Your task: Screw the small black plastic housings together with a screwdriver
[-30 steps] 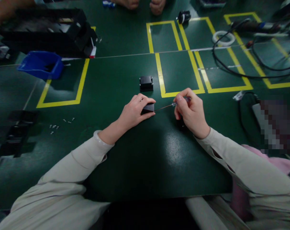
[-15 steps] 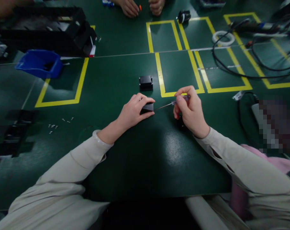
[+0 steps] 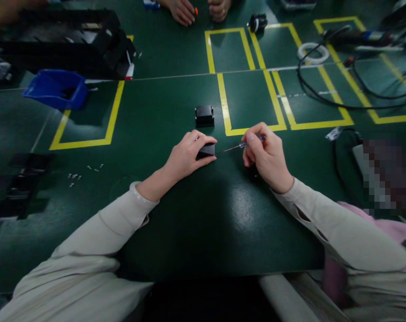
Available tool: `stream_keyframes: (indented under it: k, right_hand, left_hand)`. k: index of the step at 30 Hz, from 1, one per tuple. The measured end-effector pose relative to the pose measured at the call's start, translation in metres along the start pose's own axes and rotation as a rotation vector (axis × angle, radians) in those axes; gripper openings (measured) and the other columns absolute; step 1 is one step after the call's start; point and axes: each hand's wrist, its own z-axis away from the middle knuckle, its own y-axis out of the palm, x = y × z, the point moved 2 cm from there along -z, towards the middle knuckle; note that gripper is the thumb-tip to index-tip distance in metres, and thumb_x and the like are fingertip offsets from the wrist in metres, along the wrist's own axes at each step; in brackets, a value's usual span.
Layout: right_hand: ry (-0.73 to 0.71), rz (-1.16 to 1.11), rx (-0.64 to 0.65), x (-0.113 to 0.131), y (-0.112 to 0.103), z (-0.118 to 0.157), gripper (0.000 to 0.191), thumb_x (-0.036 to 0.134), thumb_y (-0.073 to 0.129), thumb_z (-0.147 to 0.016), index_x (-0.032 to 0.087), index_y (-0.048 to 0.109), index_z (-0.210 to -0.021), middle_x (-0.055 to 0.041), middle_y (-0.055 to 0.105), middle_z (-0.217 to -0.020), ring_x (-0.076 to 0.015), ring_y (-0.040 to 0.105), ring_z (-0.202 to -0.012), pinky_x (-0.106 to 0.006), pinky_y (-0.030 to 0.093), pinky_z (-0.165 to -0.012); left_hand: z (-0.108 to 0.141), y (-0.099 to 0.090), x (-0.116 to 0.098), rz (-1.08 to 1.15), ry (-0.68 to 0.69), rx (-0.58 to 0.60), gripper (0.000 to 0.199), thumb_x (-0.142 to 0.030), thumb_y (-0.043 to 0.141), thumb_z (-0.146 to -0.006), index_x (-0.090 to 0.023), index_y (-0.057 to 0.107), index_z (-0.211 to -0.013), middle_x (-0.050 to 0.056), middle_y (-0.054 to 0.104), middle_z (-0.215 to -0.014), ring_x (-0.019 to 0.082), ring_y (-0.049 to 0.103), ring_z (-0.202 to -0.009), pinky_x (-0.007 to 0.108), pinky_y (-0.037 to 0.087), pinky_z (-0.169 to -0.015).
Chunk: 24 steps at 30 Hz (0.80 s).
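Observation:
My left hand (image 3: 188, 154) grips a small black block (image 3: 206, 151) between thumb and fingers on the green table. A screwdriver (image 3: 245, 144) with a clear handle is held in my right hand (image 3: 266, 154), its thin shaft pointing left. The tip of the shaft meets the right end of the block, near my left thumb. Just beyond that block stands a second black block (image 3: 205, 116) with small bright screws at its sides. A dark part (image 3: 254, 171) lies partly hidden beneath my right hand.
Small screws (image 3: 74, 177) lie at left, near black parts (image 3: 17, 188). A blue bin (image 3: 57, 88) stands before a black crate (image 3: 65, 42). Another person's hands (image 3: 183, 11) are at the far edge. Cables (image 3: 305, 85) and a white ring (image 3: 313, 53) lie right.
My right hand and the screwdriver handle have shifted very slightly, with the fingers a little lower. My left hand and the block look unchanged.

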Motion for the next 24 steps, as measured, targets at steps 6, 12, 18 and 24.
stream_keyframes:
  k: [6, 12, 18, 24]
  right_hand:
    - [-0.009, -0.013, -0.019, -0.0019, 0.0002, 0.0002, 0.026, 0.048, 0.059, -0.097, 0.025, 0.05, -0.091, 0.0108, 0.043, -0.047, -0.0086, 0.045, -0.034, -0.024, 0.031, -0.035]
    - [0.023, -0.021, -0.011, -0.0004, 0.0015, -0.0004, 0.029, 0.049, 0.059, -0.097, 0.024, 0.051, -0.086, 0.0101, 0.044, -0.047, -0.0076, 0.046, -0.035, -0.023, 0.032, -0.036]
    - [0.027, -0.034, -0.023, -0.0022, 0.0004, -0.0002, 0.028, 0.048, 0.06, -0.096, 0.024, 0.05, -0.088, 0.011, 0.043, -0.046, -0.0073, 0.044, -0.033, -0.023, 0.03, -0.034]
    - [0.037, -0.01, -0.023, -0.0011, 0.0002, -0.0004, 0.026, 0.047, 0.062, -0.095, 0.025, 0.049, -0.09, 0.0103, 0.047, -0.049, -0.0077, 0.047, -0.035, -0.022, 0.031, -0.035]
  left_hand:
    - [0.0, 0.0006, 0.0005, -0.008, 0.009, -0.012, 0.04, -0.039, 0.067, -0.094, -0.021, 0.058, -0.128, 0.009, 0.061, -0.121, 0.026, 0.057, -0.112, 0.041, 0.05, -0.095]
    - [0.0001, -0.0001, 0.0003, -0.001, 0.008, -0.009, 0.039, -0.04, 0.066, -0.095, -0.021, 0.058, -0.128, 0.01, 0.061, -0.121, 0.026, 0.057, -0.112, 0.042, 0.05, -0.095]
    - [0.0004, -0.0002, -0.0001, 0.002, 0.008, -0.01, 0.039, -0.039, 0.066, -0.095, -0.022, 0.057, -0.129, 0.009, 0.061, -0.122, 0.026, 0.057, -0.113, 0.042, 0.05, -0.095]
    - [0.0001, -0.0006, -0.0007, -0.002, 0.009, -0.009, 0.038, -0.038, 0.066, -0.094, -0.021, 0.057, -0.128, 0.01, 0.061, -0.121, 0.026, 0.057, -0.112, 0.041, 0.05, -0.094]
